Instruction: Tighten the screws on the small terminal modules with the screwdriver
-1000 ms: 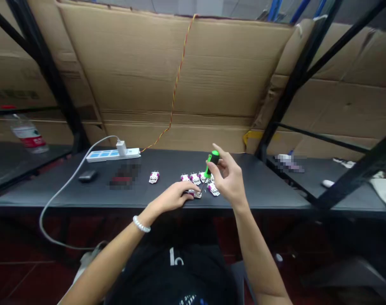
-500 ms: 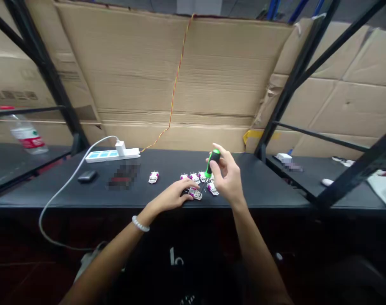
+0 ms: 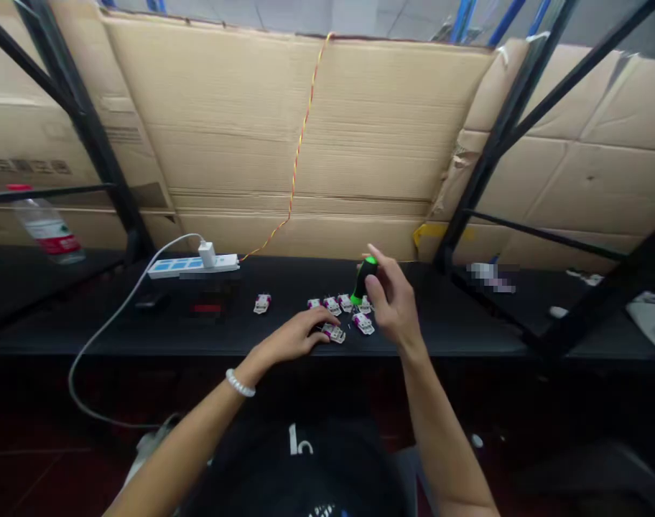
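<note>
My right hand (image 3: 391,298) is closed around the black and green handle of a screwdriver (image 3: 365,279), held tilted with its tip downward over the small parts. With thumb and fingers, my left hand (image 3: 300,332) grips a small white and purple part (image 3: 335,332) flat against the table near the front edge. Just right of it lies a similar white and purple part (image 3: 363,323). Several more of these parts (image 3: 332,305) sit in a row behind, some partly covered by the screwdriver and my right hand. One separate part (image 3: 261,304) rests further left.
At the back left a white power strip (image 3: 192,266) holds a plug with a white cable. A dark flat object (image 3: 151,301) lies in front of it. Black metal posts (image 3: 481,161) and cardboard panels (image 3: 241,129) enclose the black table (image 3: 209,341). A bottle (image 3: 50,228) stands far left.
The screwdriver has lifted slightly away from the part under my left hand and shifted right and back. My left hand still grips its part.
</note>
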`<state>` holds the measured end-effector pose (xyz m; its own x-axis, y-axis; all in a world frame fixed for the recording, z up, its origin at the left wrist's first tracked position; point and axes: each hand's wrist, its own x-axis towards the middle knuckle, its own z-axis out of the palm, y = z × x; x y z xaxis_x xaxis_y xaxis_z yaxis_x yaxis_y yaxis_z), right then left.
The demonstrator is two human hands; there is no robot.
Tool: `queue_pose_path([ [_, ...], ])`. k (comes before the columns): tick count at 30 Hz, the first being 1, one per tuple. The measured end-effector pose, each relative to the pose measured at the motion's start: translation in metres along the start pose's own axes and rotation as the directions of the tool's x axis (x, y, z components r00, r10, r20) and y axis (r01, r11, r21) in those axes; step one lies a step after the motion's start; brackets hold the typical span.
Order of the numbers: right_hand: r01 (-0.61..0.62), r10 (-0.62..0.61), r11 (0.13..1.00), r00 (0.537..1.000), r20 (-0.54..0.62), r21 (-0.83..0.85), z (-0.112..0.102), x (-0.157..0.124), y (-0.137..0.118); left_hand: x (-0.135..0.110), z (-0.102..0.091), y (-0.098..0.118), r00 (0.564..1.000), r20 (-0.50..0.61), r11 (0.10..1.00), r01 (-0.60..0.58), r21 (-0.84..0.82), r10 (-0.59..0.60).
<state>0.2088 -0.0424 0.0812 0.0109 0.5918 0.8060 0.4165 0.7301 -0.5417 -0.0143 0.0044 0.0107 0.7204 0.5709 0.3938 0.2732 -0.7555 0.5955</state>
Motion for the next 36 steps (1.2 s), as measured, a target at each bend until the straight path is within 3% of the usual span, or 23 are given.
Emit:
queue_pose_path([
  [4, 0.02, -0.03, 0.991, 0.997, -0.071, -0.134, -0.001, 0.001, -0.004, 0.0, 0.0, 0.001, 1.0, -0.005, 1.0, 0.011, -0.015, -0.011],
  [8, 0.026, -0.026, 1.0, 0.999, 0.021, -0.006, -0.001, 0.0, -0.006, 0.001, 0.001, 0.0, 1.0, 0.001, 1.0, -0.003, -0.015, 0.003],
  [13, 0.033, -0.045, 0.989, 0.996, -0.083, -0.143, 0.001, 0.0, -0.008, 0.001, 0.0, 0.0, 1.0, 0.007, 1.0, -0.027, -0.013, 0.027],
  [19, 0.042, -0.043, 0.999, 0.998, 0.042, 0.004, 0.001, -0.001, -0.01, 0.001, 0.0, 0.001, 0.999, 0.007, 0.999, -0.048, -0.007, 0.048],
  [24, 0.041, -0.05, 0.989, 0.997, -0.059, -0.139, 0.001, 0.0, -0.013, 0.001, 0.0, 0.0, 0.999, 0.003, 0.999, -0.05, -0.008, 0.05],
  [29, 0.032, -0.033, 0.999, 0.999, 0.042, 0.026, 0.003, -0.001, -0.009, 0.001, 0.0, 0.001, 0.999, 0.007, 0.999, -0.052, -0.007, 0.052],
  [34, 0.046, -0.059, 0.991, 0.993, -0.104, -0.128, 0.008, 0.0, -0.008, 0.001, 0.0, 0.001, 0.999, 0.009, 0.999, -0.052, 0.004, 0.052],
  [36, 0.039, -0.048, 0.993, 0.995, -0.082, -0.113, 0.007, 0.0, -0.008, 0.001, 0.0, 0.001, 0.999, 0.008, 0.999, -0.052, 0.003, 0.052],
])
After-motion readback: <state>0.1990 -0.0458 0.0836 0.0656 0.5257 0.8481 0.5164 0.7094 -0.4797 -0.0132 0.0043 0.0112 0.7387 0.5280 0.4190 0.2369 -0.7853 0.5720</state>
